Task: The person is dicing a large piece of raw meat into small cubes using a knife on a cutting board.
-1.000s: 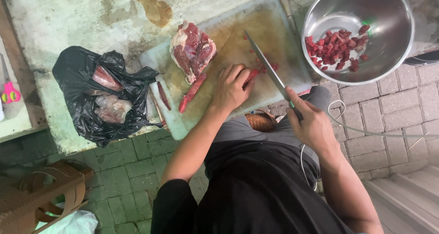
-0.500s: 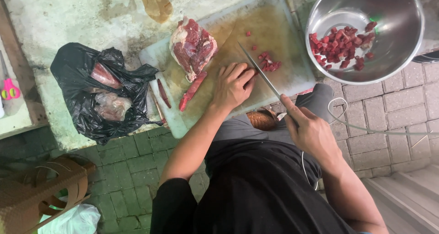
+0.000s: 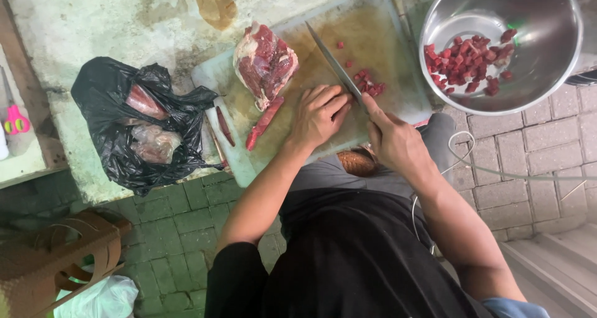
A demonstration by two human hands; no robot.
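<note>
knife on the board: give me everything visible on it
The knife has a long, narrow, pale metal blade that tapers to a point. It lies at a slant over the worn cutting board, tip toward the far edge, heel toward the person. The right hand wraps the handle, which is hidden, with the forefinger stretched along the blade's back. The left hand rests on the board close beside the blade's heel. Small red meat cubes lie just right of the blade. Whether the edge touches the board cannot be told.

The knife (image 3: 333, 60) now points up the cutting board (image 3: 385, 38), its blade beside the left hand (image 3: 318, 114). More small red meat pieces (image 3: 368, 83) lie cut there.
</note>
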